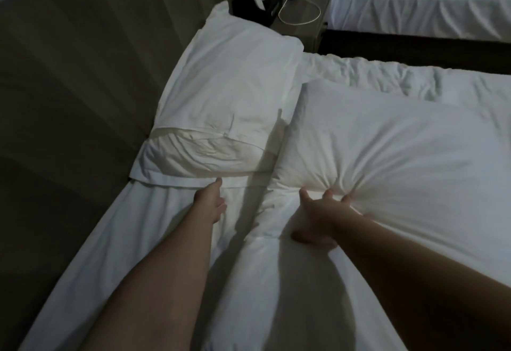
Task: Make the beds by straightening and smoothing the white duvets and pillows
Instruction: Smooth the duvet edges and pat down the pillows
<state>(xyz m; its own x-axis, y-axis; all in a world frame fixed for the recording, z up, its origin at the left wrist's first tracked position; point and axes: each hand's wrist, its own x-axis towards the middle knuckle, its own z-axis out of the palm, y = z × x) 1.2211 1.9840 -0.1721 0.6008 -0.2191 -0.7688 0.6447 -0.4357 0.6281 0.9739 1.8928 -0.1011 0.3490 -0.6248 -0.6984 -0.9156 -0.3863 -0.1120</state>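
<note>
The right hand (320,213) grips the right pillow (387,143) by its near edge, fingers curled in. The left hand (211,201) lies loose on the duvet (149,245) (just beside the left pillow (229,82)).

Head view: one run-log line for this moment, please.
phase: arranging pillows | right hand: grips right pillow at bunched edge | left hand: on sheet beside headboard pillow, grip unclear

the left pillow (229,79) and right pillow (387,140) leave only a narrow shadowed slot between them. the wall (83,74) hems the left side. the duvet (154,240) in front lies open. beyond, a nightstand (301,7) carries a black device (249,2) and cable (318,11); a dark aisle (414,46) separates the other bed (414,4).
</note>
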